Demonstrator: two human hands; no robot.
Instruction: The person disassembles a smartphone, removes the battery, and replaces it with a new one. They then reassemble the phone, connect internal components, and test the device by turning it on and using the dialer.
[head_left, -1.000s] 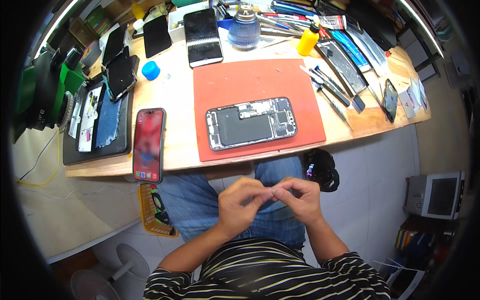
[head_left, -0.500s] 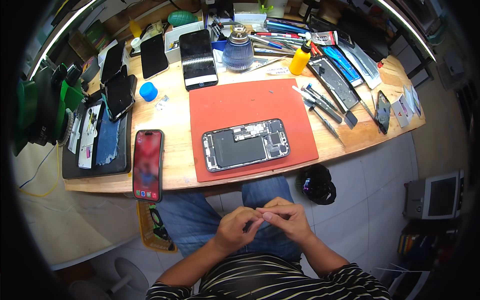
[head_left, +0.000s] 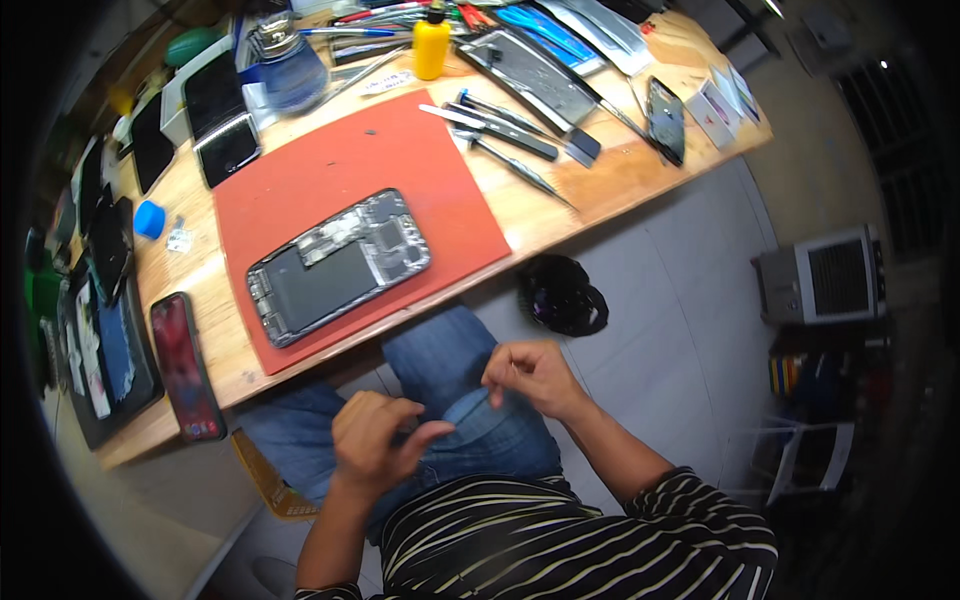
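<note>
Two bare hands, apart, above blue denim jeans, off the near edge of the pale wooden desk. Left hand: narrow gap between thumb and curled fingers, no object visible there. Right hand: thumb and fingertips drawn close; cannot tell if anything small is pinched. Nearest worked item: one opened dark rectangular phone with exposed black battery and boards, lying flat, untouched, toward the near edge of one orange-red rectangular mat. Likely light, stiff, slick-rimmed, fragile inside; best taken by the frame's long sides, clear of boards. Counts: one black-framed phone with lit red screen by desk's near left corner; one blue round cap; one yellow plastic bottle past mat's far edge; at least three slim hand tools along mat's right edge.
</note>
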